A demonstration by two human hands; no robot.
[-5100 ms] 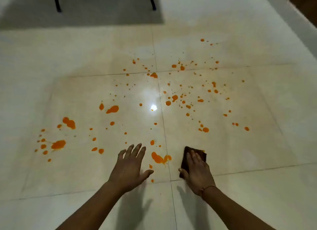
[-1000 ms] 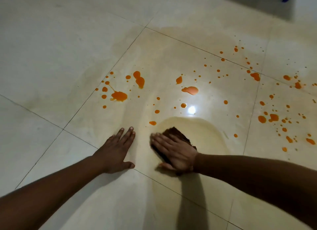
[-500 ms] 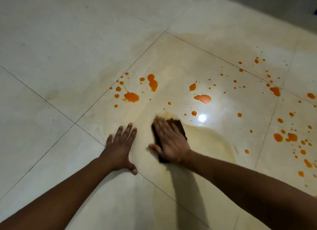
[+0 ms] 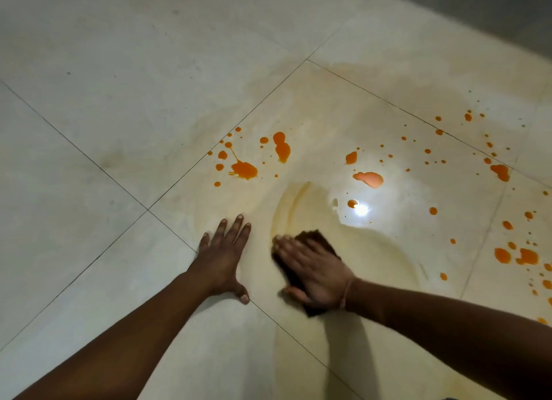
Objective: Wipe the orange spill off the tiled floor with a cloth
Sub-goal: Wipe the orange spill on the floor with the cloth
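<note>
A dark brown cloth point(image 4: 317, 240) lies flat on the glossy cream tiled floor point(image 4: 125, 107). My right hand point(image 4: 313, 272) presses down on it, palm flat, and looks blurred by motion. My left hand point(image 4: 224, 257) rests flat on the tile just left of it, fingers spread, holding nothing. Orange spill drops point(image 4: 244, 169) lie beyond the hands, with a larger blob point(image 4: 369, 178) farther right and several more splashes point(image 4: 521, 256) at the right edge. A pale yellowish smear point(image 4: 301, 202) arcs from the cloth toward the far side.
Thin dark grout lines point(image 4: 167, 190) cross the floor diagonally. A bright light reflection point(image 4: 361, 210) shines on the wet tile. A dark shadowed strip point(image 4: 493, 8) runs along the top right corner. The tiles to the left carry no orange drops.
My right hand has pulled the cloth back toward me and slightly right, leaving a curved smear where it was. My left hand stays planted. The view has shifted a little.
</note>
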